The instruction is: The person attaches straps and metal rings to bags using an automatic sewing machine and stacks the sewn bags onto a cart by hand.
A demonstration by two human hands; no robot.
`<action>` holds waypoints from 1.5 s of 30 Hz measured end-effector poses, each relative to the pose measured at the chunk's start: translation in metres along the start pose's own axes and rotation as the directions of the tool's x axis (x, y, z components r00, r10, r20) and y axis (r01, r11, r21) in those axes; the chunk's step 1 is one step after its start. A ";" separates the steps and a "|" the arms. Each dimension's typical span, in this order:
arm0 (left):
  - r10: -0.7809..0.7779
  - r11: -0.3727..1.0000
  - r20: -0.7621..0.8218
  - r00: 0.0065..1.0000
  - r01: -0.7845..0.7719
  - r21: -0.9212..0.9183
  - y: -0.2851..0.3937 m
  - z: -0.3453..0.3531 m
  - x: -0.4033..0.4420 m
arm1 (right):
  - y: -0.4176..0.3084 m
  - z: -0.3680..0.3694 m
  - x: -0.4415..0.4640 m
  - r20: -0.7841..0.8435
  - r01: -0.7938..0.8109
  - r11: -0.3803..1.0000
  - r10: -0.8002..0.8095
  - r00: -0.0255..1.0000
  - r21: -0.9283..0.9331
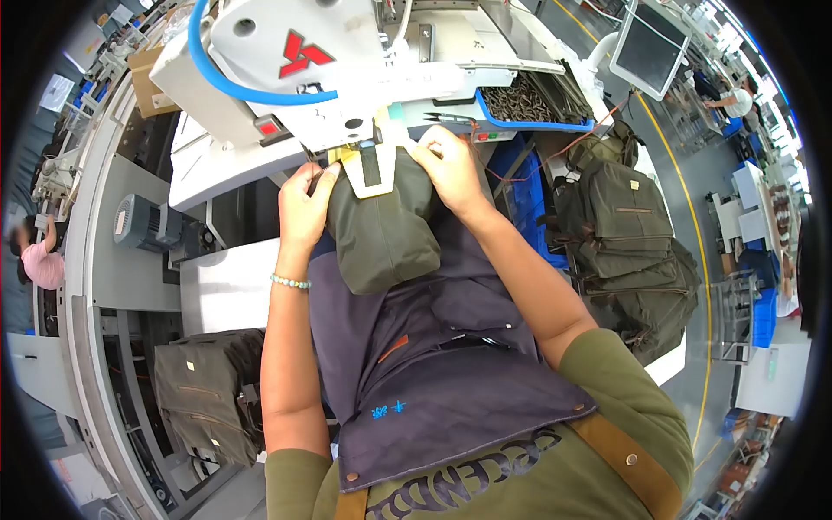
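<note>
A dark green fabric piece (386, 238) hangs from the head of a white sewing machine (234, 52), over my lap. Its upper edge lies under a pale U-shaped clamp frame (374, 186). At the fabric's left top edge my left hand (305, 204) pinches the cloth between thumb and fingers. My right hand (449, 169) is closed at the top right edge, beside the clamp, thumb and index finger together on the fabric. The machine covers the parts under its head.
Green bags are stacked on the right (620, 217) and at the lower left (208, 390). A blue-edged tray (529, 100) of small brown parts sits behind my right hand, near tweezers (449, 117). A monitor (650, 48) stands at the upper right. Other people are farther off.
</note>
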State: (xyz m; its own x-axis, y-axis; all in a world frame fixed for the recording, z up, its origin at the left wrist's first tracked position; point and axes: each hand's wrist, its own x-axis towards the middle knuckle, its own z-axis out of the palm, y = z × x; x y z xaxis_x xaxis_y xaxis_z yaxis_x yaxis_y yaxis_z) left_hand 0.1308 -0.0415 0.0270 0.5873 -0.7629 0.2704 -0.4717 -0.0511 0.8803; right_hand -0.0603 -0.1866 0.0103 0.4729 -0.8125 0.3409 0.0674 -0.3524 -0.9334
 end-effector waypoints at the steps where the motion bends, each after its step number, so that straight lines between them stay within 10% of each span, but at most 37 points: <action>1: 0.050 0.999 -0.011 0.999 -0.050 -0.004 0.006 0.001 -0.008 | -0.007 0.000 -0.009 0.002 -0.013 1.000 0.013 1.000 -0.005; 11: -0.079 0.995 0.044 0.996 0.081 -0.064 0.025 -0.010 -0.072 | -0.053 -0.006 -0.061 0.084 0.064 0.986 -0.051 0.995 -0.153; 26: -0.107 0.968 0.019 0.994 0.109 -0.224 0.009 -0.005 -0.021 | -0.017 -0.017 -0.022 -0.004 -0.127 0.951 0.134 0.991 0.282; 36: -0.141 0.952 0.065 0.988 0.153 -0.263 0.013 -0.023 -0.049 | -0.049 0.006 -0.059 -0.059 0.180 0.979 -0.186 0.981 -0.091; 45: -0.100 0.966 -0.014 0.995 0.094 -0.243 0.019 -0.013 -0.023 | -0.045 -0.016 -0.036 0.022 -0.038 0.991 0.041 0.999 -0.127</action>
State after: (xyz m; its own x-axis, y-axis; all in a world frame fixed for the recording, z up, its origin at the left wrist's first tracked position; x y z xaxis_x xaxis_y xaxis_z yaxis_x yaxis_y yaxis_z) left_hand 0.1167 -0.0164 0.0422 0.6411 -0.7445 0.1864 -0.2408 0.0355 0.9699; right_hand -0.0944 -0.1487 0.0412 0.4943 -0.8160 0.2996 -0.0628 -0.3773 -0.9240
